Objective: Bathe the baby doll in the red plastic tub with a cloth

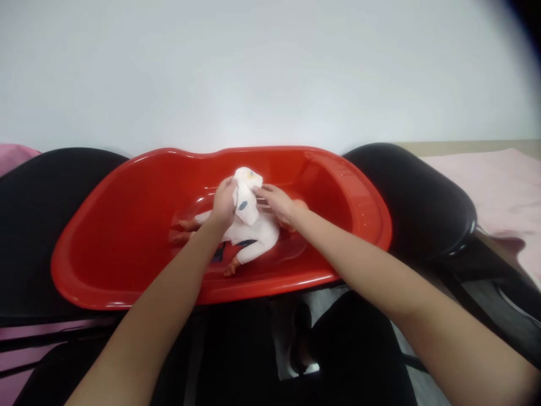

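A baby doll [260, 239] in white clothing lies in a red baby bathtub [118, 231]. Its feet point left, and its head at the right is mostly hidden behind my right wrist. Above the doll's body, a crumpled white cloth piece [247, 200] with a dark oval patch and a small yellow mark is held up between both hands. My left hand [225, 198] grips its left side, fingers partly hidden by the cloth. At its right edge, the fingers of my right hand [274, 200] pinch it.
The tub rests across black chair seats, one on the left [29, 225] and one on the right [426, 203]. Behind it stands a white wall [270, 73]. Pink fabric [502, 192] spreads at the far right. My dark-clothed legs are below the tub's near rim.
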`<action>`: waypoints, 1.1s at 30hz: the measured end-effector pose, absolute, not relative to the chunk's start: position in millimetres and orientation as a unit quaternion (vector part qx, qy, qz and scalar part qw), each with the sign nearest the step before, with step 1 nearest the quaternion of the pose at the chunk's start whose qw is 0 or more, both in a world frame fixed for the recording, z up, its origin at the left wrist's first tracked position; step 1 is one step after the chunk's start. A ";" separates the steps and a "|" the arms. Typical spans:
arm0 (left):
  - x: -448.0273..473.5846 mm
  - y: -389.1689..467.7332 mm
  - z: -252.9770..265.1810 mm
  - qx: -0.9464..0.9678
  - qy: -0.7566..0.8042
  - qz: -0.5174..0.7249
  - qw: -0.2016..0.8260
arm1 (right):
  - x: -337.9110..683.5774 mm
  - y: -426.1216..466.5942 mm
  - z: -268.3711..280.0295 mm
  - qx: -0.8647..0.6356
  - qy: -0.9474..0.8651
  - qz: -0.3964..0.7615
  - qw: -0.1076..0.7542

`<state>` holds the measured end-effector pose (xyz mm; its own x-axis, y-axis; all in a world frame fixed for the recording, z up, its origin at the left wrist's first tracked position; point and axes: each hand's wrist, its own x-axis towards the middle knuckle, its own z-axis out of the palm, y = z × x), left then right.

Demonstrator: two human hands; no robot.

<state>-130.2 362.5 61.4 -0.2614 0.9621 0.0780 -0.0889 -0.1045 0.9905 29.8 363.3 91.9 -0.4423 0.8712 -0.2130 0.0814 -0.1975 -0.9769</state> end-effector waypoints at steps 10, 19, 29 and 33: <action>-126.0 355.3 65.2 0.463 0.541 0.531 0.459 | 35.6 369.6 77.0 -0.475 -0.693 0.461 0.285; -138.3 357.5 55.9 0.500 0.568 0.479 0.444 | 32.0 367.8 81.1 -0.410 -0.615 0.494 0.459; -130.8 355.9 58.3 0.489 0.435 0.480 0.585 | 31.7 362.9 91.8 -0.403 -0.570 0.585 0.413; -124.9 350.2 58.3 0.505 0.431 0.460 0.590 | 29.6 361.8 86.2 -0.427 -0.554 0.597 0.393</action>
<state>-124.9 350.2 58.3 0.2052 0.9777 -0.0439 -0.1073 0.0670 0.9920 29.6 361.8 86.2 -0.3269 0.9420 -0.0757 0.0040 -0.0788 -0.9969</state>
